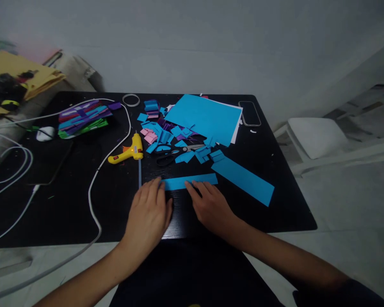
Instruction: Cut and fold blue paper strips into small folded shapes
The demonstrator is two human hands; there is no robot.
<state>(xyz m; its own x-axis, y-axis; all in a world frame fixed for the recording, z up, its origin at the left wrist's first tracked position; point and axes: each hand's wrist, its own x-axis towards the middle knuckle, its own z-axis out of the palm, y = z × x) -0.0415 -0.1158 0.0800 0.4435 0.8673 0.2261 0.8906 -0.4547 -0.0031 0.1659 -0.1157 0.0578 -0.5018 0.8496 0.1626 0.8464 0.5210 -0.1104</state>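
A narrow blue paper strip (179, 182) lies crosswise near the front of the black table. On its left end rest the fingertips of my left hand (150, 209), fingers stretched out flat and close together. My right hand (211, 207) presses its extended fingertips on the strip's lower edge, right of the middle; part of its thumb side is hidden. A wider blue paper strip (245, 178) lies slanted beyond my right hand. Black-handled scissors (166, 160) lie among small folded blue paper pieces (161, 136) just past the narrow strip.
A yellow glue gun (128, 152) with its glue stick sits left of the scissors. Blue sheets (205, 117) lie at the back beside a phone (249, 113). Bundled coloured strips (83, 119), a tape ring (131, 100) and a white cable (94, 213) occupy the left. A white chair (318, 136) stands right.
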